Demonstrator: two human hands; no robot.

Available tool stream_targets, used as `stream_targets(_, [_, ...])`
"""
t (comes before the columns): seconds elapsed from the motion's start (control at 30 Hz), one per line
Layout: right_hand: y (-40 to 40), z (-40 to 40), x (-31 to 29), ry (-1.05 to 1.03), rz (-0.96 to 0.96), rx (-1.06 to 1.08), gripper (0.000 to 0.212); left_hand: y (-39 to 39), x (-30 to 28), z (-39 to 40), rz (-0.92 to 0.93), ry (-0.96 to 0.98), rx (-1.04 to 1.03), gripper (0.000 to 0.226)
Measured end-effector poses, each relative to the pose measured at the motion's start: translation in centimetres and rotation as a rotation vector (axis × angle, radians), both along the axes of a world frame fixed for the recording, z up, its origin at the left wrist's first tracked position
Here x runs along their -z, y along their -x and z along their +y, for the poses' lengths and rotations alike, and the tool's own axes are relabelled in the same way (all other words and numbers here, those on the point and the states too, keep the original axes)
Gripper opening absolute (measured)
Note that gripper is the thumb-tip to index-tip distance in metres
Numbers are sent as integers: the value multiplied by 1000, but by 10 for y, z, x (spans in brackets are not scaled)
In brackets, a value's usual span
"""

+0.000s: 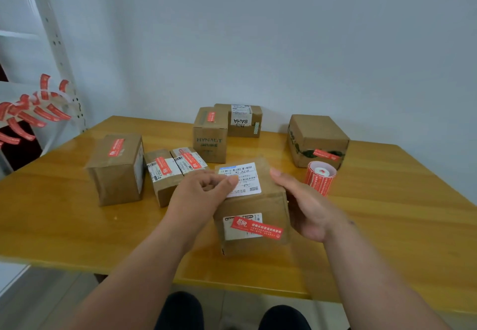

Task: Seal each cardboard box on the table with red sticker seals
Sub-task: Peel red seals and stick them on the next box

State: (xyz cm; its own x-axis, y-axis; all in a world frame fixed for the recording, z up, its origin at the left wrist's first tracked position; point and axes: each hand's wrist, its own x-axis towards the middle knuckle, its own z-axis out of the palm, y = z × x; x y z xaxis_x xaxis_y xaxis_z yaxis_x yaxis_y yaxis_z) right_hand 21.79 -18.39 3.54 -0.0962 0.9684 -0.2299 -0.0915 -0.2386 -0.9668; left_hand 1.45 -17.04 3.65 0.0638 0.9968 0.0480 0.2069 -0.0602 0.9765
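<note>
Nearest the camera, a brown cardboard box (254, 208) stands at the near middle of the glossy yellow wooden surface (387, 226), between both hands. A white shipping label covers its top, and a red rectangular sticker seal (256, 228) lies slanted across a second white label on its near face. The left hand (200, 192) rests at the box's top left edge, its grip curled, thumb and fingers pinching by the label's edge. The right hand (302, 204) lies against the box's right side, fingers straight and apart, thumb up by the top edge.

Just right of that hand stands a red roll of sticker seals (320, 177). Six more brown cardboard boxes sit farther back, each with a red seal showing except the far middle one. At far left, a strip of red stickers (31, 112) hangs from a white metal shelf post (55, 45).
</note>
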Motion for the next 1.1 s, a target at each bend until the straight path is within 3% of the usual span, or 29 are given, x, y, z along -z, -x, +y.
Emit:
stream_targets(0.1, [-15,-7,-6,-63,163,-92,58,5,-11,2,-104,101,123,34])
stream_targets(0.2, [-28,-7,-14,-100,260,-191,75,8,-22,2,-93,130,262,44])
stream_targets(0.3, [-23,-2,-24,-148,77,-47,82,9,-28,0,-26,125,323,33])
stream_targets(0.5, [-2,8,-41,-203,-268,297,69,5,-27,0,469,-9,317,83])
stream_targets(0.63, [12,13,-56,-248,-617,273,59,1,-31,-1,415,-301,374,104])
stream_targets(0.77, [24,14,-67,-269,-852,261,52,4,-33,1,395,-323,477,130])
stream_targets(0.87, [28,13,-68,-281,-929,269,53,3,-31,5,505,-316,462,145])
stream_targets(1.0, [26,7,-64,-399,-870,306,52,9,-29,13,487,-357,409,144])
stream_targets(1.1, [17,-3,-65,-543,-870,361,17,13,-27,18,459,-358,391,143])
